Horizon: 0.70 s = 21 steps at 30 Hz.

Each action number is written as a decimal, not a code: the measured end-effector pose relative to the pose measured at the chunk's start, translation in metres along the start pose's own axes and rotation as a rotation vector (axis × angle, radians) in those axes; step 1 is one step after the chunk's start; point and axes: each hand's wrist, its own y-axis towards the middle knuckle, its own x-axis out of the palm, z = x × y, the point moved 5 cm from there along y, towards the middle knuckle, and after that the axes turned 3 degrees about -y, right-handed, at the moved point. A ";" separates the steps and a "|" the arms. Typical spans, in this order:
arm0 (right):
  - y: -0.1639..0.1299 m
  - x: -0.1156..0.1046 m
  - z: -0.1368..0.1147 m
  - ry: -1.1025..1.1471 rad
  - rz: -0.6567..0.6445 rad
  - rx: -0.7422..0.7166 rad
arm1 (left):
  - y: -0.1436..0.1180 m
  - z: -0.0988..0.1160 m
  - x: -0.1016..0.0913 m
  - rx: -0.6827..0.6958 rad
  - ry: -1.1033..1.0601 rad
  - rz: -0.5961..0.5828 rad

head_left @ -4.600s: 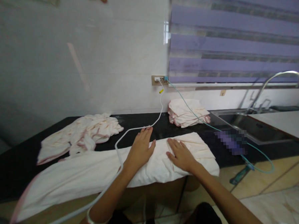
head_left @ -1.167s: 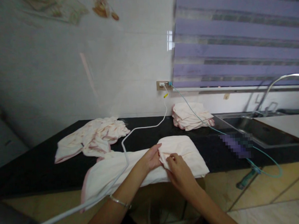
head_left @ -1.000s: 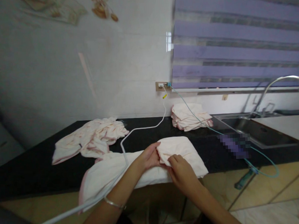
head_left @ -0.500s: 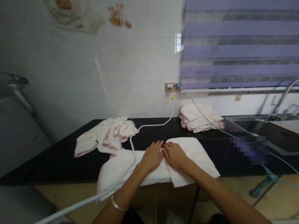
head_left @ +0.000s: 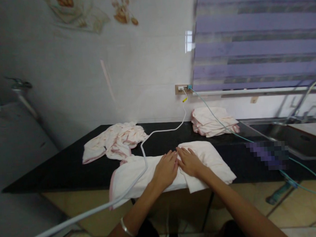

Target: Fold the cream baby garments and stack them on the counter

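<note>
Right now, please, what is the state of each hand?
Left hand: open, lying flat on the folded cloth, holding nothing.
Right hand: open, lying flat on the same cloth, fingers spread, holding nothing.

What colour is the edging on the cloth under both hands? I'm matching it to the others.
Pink, along the cream cloth at its left end, in the head view.

Pale pink cloth (head_left: 202,158); black counter (head_left: 70,169)

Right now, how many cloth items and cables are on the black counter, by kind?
Cream cloth under both hands: 1
Crumpled pink-edged cloth heap: 1
Folded cream cloth stack: 1
White cable: 1
Teal cable: 1
Total: 5
</note>
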 end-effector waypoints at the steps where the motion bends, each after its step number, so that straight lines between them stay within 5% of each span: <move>1: -0.001 0.001 0.004 -0.008 -0.006 -0.012 | -0.004 0.005 0.003 -0.014 -0.020 -0.013; 6: -0.011 -0.002 0.026 -0.020 -0.004 -0.061 | -0.007 0.013 0.024 -0.061 0.031 -0.115; 11: -0.021 -0.006 0.058 -0.041 0.029 -0.034 | 0.020 0.012 0.040 0.034 0.011 -0.163; 17: -0.028 -0.014 0.100 -0.074 0.097 0.067 | 0.064 0.019 0.063 0.160 0.012 -0.265; 21: -0.044 -0.043 0.120 -0.115 0.252 0.235 | 0.075 0.020 0.069 0.207 0.027 -0.276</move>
